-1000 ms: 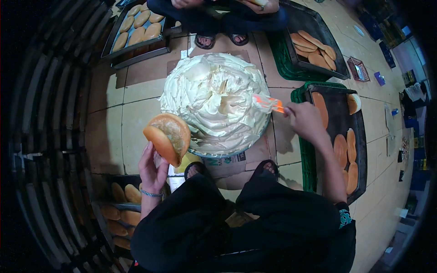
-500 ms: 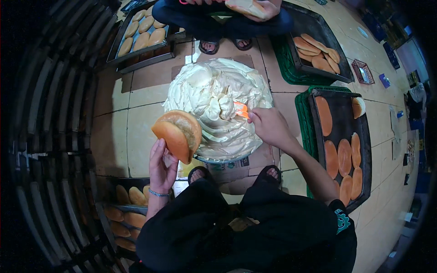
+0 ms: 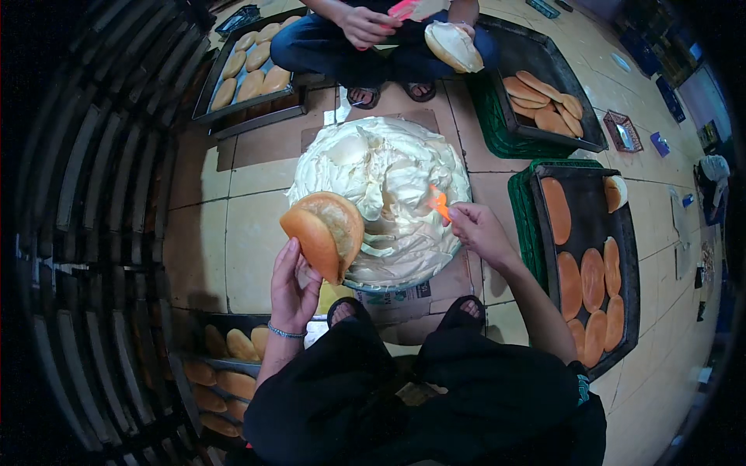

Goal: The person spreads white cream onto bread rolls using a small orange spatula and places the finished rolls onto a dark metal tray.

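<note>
A wide, round bowl is heaped with pale cream (image 3: 373,163) between my feet and a co-worker. My left hand (image 3: 291,291) holds a split, folded-open golden bun (image 3: 318,233) upright over the bowl's near left side, its pale inside showing. My right hand (image 3: 478,233) grips an orange spatula (image 3: 440,206), its blade down in the cream at the right of the middle; the blade is partly hidden by cream.
Trays of buns stand at the upper left (image 3: 202,109), upper right (image 3: 581,101), right (image 3: 622,342) and lower left (image 3: 233,365). A co-worker's hands (image 3: 364,29) hold a pink spatula and cream-spread bun (image 3: 451,46). Dark racks (image 3: 109,233) line the left.
My right hand has moved from the bowl's right rim into the cream, shifting the spatula inward and downward. The co-worker's spatula and bun have come further into view; the whole scene shifts slightly with the camera.
</note>
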Demonstrator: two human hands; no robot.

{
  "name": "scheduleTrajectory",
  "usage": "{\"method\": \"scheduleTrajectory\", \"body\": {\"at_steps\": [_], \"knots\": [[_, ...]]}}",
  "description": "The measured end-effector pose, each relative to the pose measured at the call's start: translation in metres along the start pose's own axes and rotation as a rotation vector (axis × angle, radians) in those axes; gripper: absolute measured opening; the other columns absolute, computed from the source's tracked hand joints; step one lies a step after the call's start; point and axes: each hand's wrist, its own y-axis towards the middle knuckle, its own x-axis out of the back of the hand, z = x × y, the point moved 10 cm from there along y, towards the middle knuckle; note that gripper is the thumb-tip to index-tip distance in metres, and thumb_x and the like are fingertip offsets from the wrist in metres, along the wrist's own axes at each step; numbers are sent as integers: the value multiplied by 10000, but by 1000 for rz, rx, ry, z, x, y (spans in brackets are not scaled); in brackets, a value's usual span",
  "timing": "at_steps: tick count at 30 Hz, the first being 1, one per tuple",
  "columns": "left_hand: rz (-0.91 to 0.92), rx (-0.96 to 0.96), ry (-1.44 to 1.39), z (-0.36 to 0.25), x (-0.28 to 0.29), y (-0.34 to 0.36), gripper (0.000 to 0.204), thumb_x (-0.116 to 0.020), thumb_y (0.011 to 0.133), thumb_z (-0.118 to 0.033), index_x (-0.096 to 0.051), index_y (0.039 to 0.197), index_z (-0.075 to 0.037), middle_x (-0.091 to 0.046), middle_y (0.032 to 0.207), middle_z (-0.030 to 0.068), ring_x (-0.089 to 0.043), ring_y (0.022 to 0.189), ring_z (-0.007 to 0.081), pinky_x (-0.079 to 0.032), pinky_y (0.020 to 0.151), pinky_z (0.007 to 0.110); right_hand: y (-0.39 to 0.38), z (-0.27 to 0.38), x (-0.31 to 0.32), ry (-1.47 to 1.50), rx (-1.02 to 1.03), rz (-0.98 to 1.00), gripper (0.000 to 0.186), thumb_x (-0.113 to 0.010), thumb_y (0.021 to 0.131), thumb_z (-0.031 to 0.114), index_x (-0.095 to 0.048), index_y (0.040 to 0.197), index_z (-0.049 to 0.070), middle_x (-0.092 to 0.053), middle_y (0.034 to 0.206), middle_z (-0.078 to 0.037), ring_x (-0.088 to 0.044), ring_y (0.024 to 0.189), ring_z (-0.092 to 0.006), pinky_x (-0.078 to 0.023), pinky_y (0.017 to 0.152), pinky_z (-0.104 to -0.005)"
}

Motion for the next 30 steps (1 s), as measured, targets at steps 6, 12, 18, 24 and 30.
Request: {"method": "scheduleTrajectory", "body": {"at_steps": [6,12,18,24,30], "knots": [[51,61,-80,14,-18,6,339,-507,1023,-266,-528,1260,-24,-601,1208,92,-599,1112,186,-549,921,342,-24,44,1,190,187,-4,210,-470,1040,177,-616,1031,27,-471,720,43,-371,607,-19,-306,529,-178],[435,283,-397,37,-65,4,454,-431,1044,-305,-437,1380,0,-564,1306,156,-568,1210,279,-485,1038,432,-41,83,-22,-270,703,-196,199,-547,971,34,-588,1162,-2,-549,819,-60,-503,674,-150,-423,618,-262],[593,383,-596,43,-100,-7,453,-412,1050,-295,-422,1396,-3,-530,1358,173,-529,1263,300,-420,1095,467,-51,98,-38,-364,1038,-224,252,-591,918,-11,-597,1168,23,-568,857,-126,-561,711,-248,-471,652,-339],[463,329,-477,43,-88,-2,458,-410,1047,-277,-400,1419,-9,-500,1401,180,-502,1293,304,-373,1128,479,-59,101,-38,-675,1071,-205,417,-665,828,-24,-615,1234,62,-576,833,-102,-570,671,-250,-483,589,-359],[379,236,-383,37,-60,10,540,-399,1032,-278,-279,1498,-33,-365,1513,196,-354,1409,351,-273,1182,512,-63,99,-25,-816,1070,-133,465,-677,805,-24,-619,1256,77,-585,796,-87,-595,677,-251,-494,586,-348]]}}
